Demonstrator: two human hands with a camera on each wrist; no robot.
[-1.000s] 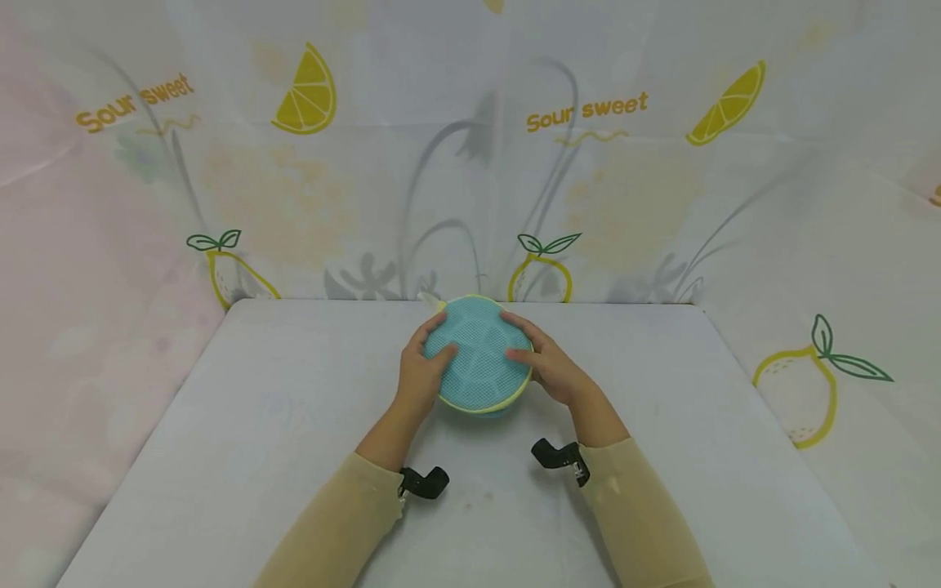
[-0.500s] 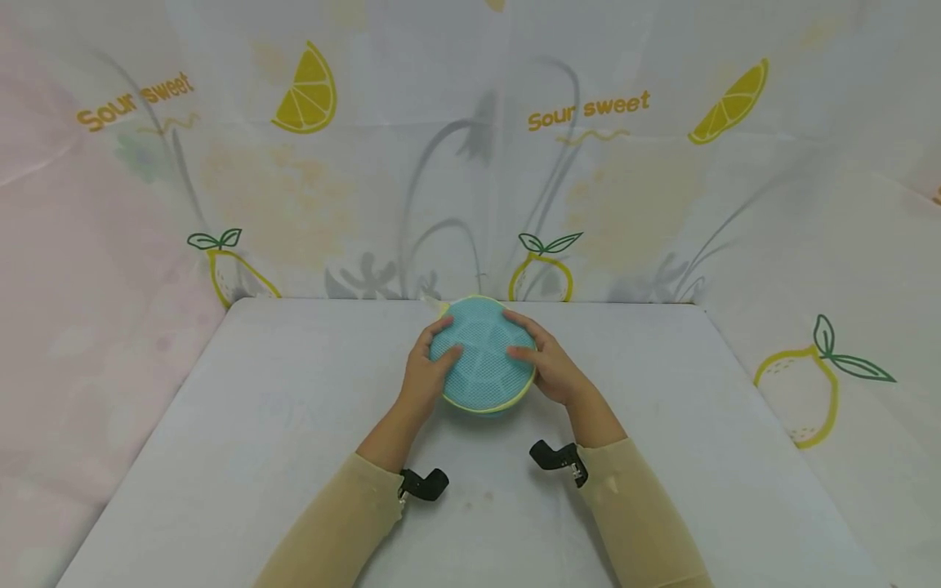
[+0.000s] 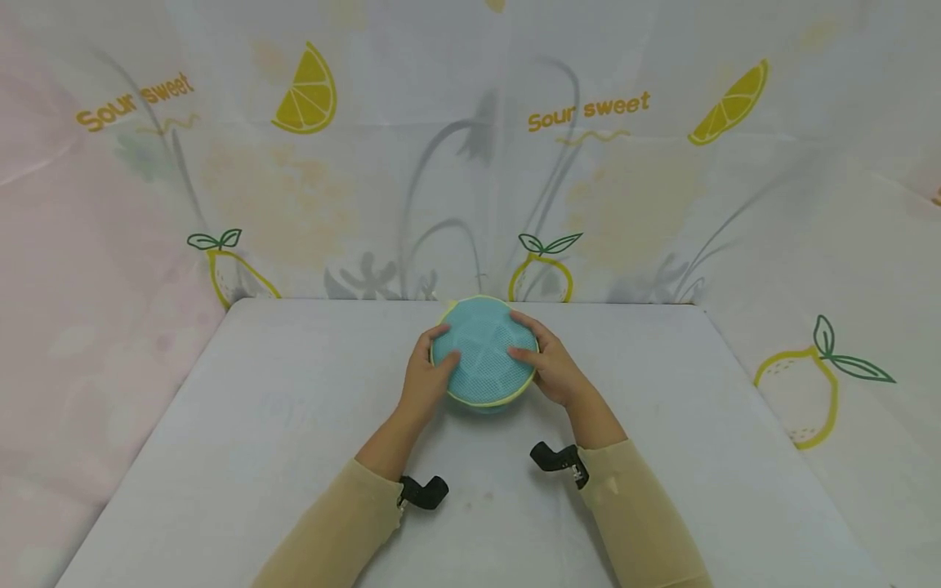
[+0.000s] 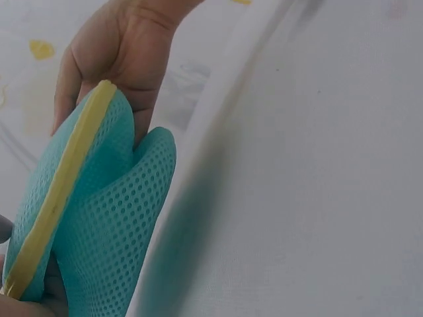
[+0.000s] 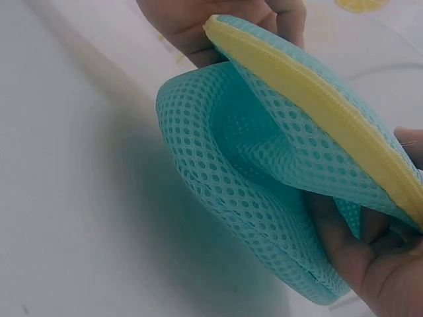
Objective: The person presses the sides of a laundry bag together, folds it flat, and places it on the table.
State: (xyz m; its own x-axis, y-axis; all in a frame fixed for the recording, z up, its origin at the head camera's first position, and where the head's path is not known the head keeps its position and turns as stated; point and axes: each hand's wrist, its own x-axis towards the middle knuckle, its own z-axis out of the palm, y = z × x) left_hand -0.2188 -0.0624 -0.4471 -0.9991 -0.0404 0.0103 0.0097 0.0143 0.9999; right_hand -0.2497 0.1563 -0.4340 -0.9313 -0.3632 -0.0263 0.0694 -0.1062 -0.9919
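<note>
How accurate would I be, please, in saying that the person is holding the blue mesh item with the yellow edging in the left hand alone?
Not quite: the left hand is not alone. The right hand grips the blue mesh item too, as the head view shows. The yellow edging is as you say.

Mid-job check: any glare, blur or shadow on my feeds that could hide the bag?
Head: dim, even light, no strong glare, faint shadow under the bag; left wrist: bag clear, blurry teal-tinged shadow on the table; right wrist: bag's holes readable, wide soft shadow, backdrop hazy.
</note>
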